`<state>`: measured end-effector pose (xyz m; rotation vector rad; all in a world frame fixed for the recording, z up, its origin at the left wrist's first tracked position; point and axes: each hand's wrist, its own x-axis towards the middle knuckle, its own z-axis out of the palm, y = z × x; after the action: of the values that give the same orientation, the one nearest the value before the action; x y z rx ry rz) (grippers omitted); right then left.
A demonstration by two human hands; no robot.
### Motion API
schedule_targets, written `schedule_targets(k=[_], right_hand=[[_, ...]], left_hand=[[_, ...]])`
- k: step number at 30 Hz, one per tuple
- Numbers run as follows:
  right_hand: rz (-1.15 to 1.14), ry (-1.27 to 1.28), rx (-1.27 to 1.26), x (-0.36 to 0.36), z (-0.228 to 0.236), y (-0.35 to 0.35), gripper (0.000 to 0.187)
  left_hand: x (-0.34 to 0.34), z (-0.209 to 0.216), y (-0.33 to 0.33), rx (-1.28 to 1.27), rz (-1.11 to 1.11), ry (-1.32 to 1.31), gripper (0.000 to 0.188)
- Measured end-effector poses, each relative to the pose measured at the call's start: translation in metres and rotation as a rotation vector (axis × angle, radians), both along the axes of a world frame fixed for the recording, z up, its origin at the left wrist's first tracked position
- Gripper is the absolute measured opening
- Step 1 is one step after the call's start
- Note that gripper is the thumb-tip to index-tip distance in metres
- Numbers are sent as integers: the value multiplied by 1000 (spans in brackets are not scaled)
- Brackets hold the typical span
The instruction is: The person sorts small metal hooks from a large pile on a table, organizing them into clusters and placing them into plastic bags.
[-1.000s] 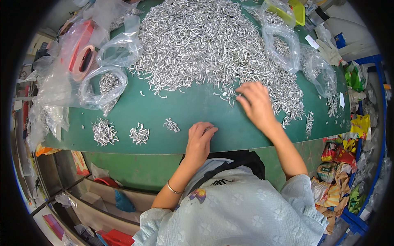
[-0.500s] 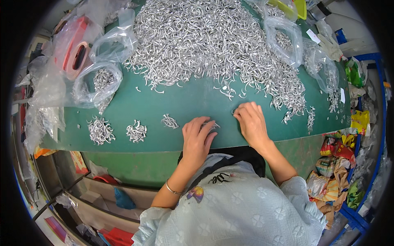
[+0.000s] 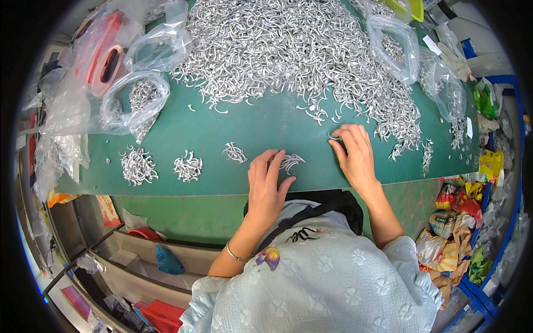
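Observation:
Small curved silver metal pieces cover the green table, most of them in a wide heap (image 3: 277, 50) at the far side. My left hand (image 3: 266, 180) rests near the table's front edge, thumb and fingers apart. Right beside its fingertips lies a small cluster of curved pieces (image 3: 291, 162), partly behind the index finger. My right hand (image 3: 356, 158) is farther right, thumb and index finger closed around one curved metal piece (image 3: 332, 136) at the table surface. Left of my hands sit three separate little piles: a small one (image 3: 235, 152), a medium one (image 3: 188, 166) and a larger one (image 3: 139, 166).
Clear plastic bags (image 3: 136, 102) holding more pieces stand at the left, near a red-and-pink plastic container (image 3: 105, 66). Other clear bags (image 3: 394, 47) lie on the right side. A blue-framed shelf (image 3: 502, 80) stands beyond the table's right end. Below left is a drawer-like bin (image 3: 139, 261).
The view has shifted slightly. My left fingers have spread and drawn back, uncovering more of the small cluster. My right hand has moved a little to the right.

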<state>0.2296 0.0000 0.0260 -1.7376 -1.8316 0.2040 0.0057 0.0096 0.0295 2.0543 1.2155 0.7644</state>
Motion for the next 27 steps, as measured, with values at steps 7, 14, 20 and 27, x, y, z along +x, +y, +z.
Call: schedule_targets(k=[7, 14, 20, 27], right_hand=[[33, -99, 8, -21, 7, 36, 31], [212, -23, 23, 7, -4, 4, 24], [28, 65, -2, 1, 12, 18, 21], [89, -35, 23, 5, 11, 6, 26]], left_hand=[[14, -6, 10, 19, -74, 24, 49], [22, -8, 15, 101, -104, 76, 37], [26, -14, 11, 64, -99, -19, 30], [25, -7, 9, 51, -115, -15, 38]])
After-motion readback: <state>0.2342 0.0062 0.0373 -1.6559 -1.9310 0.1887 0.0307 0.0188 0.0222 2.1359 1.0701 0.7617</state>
